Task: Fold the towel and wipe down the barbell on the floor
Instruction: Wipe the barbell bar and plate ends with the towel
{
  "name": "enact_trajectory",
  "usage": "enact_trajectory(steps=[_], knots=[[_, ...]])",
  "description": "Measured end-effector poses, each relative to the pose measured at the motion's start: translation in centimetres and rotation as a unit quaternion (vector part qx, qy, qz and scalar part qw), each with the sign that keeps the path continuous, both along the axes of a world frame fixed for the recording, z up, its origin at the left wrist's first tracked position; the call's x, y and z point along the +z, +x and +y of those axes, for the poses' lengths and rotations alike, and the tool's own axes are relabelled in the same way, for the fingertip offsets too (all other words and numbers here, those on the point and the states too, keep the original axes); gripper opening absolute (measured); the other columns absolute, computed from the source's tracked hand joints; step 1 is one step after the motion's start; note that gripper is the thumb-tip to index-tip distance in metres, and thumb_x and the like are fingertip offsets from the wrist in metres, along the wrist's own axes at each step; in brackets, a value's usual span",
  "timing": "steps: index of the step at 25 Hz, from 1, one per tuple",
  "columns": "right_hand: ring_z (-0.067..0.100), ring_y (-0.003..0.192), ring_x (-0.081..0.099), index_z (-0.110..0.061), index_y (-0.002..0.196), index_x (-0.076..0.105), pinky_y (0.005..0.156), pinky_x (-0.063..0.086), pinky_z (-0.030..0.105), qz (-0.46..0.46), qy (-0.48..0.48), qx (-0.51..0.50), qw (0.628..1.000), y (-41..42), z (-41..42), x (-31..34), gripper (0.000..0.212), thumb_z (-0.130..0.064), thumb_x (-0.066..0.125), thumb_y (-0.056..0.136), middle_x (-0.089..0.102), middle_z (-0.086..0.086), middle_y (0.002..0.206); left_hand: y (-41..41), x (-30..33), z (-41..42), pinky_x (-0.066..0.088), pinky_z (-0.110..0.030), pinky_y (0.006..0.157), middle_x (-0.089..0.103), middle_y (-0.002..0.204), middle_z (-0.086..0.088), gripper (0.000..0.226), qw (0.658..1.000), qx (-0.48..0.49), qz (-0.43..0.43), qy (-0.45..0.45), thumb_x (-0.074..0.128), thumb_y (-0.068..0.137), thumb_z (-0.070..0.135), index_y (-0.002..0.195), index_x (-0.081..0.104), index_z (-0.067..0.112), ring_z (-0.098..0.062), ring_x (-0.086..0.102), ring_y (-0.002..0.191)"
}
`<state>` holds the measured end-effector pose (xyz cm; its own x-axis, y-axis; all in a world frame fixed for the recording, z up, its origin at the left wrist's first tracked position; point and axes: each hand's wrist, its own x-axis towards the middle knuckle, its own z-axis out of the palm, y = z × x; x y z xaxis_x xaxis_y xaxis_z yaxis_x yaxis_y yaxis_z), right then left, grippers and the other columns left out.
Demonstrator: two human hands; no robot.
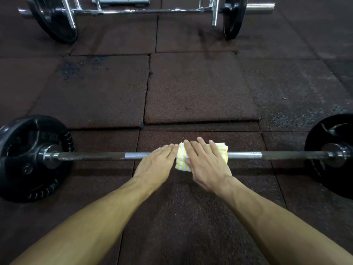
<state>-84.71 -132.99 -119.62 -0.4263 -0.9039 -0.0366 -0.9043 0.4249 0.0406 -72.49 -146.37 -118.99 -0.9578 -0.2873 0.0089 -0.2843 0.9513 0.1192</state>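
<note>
- There is only one view, from the camera on my head, so no other view shares anything with it.
- It looks forward and down, over my two forearms, at the floor (200, 88) in front of me.
- My hands are near the middle of the view, close to the camera.
- The wide lens takes in the whole barbell (91, 155), and a rack (145, 10) stands far at the top edge.
</note>
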Motion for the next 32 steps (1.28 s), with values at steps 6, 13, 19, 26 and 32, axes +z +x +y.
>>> enact_trajectory(steps=[6, 13, 19, 26, 32], knots=[[0.032, 0.139, 0.036, -0.014, 0.150, 0.028, 0.112, 0.027, 0.054, 0.016, 0.031, -0.029, 0.999, -3.2, 4.3, 0.8, 0.058, -0.040, 0.017, 0.098, 0.046, 0.002, 0.146, -0.4, 0.3, 0.4, 0.023, -0.032, 0.114, 0.034, 0.152, -0.010, 0.050, 0.999, 0.017, -0.028, -0.004, 0.039, 0.101, 0.013, 0.148, 0.023, 0.009, -0.022, 0.032, 0.140], [0.033, 0.142, 0.030, -0.011, 0.147, 0.030, 0.114, 0.023, 0.055, -0.019, 0.008, -0.014, 1.000, 1.1, -0.9, 0.3, 0.059, -0.036, 0.012, 0.098, 0.036, 0.007, 0.154, -0.4, 1.3, 0.8, 0.017, -0.029, 0.115, 0.031, 0.153, -0.009, 0.054, 1.000, 0.025, -0.012, 0.013, 0.035, 0.097, 0.005, 0.149, 0.021, 0.008, -0.019, 0.027, 0.141], [0.029, 0.140, 0.034, -0.014, 0.147, 0.032, 0.116, 0.025, 0.050, 0.005, 0.029, -0.033, 0.999, -4.1, 5.4, 0.6, 0.055, -0.037, 0.016, 0.098, 0.043, 0.003, 0.149, -0.4, 0.9, 0.6, 0.018, -0.031, 0.116, 0.033, 0.153, -0.009, 0.047, 0.999, 0.029, -0.023, 0.013, 0.032, 0.104, 0.020, 0.149, 0.022, 0.009, -0.021, 0.029, 0.141], [0.032, 0.141, 0.032, -0.009, 0.149, 0.030, 0.114, 0.025, 0.054, -0.008, 0.013, -0.010, 1.000, 0.0, 0.6, 0.5, 0.061, -0.037, 0.014, 0.097, 0.040, 0.007, 0.151, -0.4, 1.4, 1.2, 0.014, -0.029, 0.116, 0.029, 0.154, -0.009, 0.054, 0.999, 0.037, -0.027, 0.007, 0.035, 0.098, 0.005, 0.149, 0.019, 0.009, -0.020, 0.025, 0.142], [0.027, 0.142, 0.032, -0.014, 0.148, 0.028, 0.116, 0.024, 0.049, -0.003, 0.024, -0.007, 1.000, -2.7, 3.8, 0.6, 0.056, -0.037, 0.016, 0.099, 0.040, 0.003, 0.152, -0.2, 1.3, 0.9, 0.017, -0.030, 0.116, 0.031, 0.153, -0.010, 0.049, 0.999, 0.029, -0.024, 0.019, 0.034, 0.102, 0.014, 0.149, 0.021, 0.008, -0.021, 0.027, 0.142]])
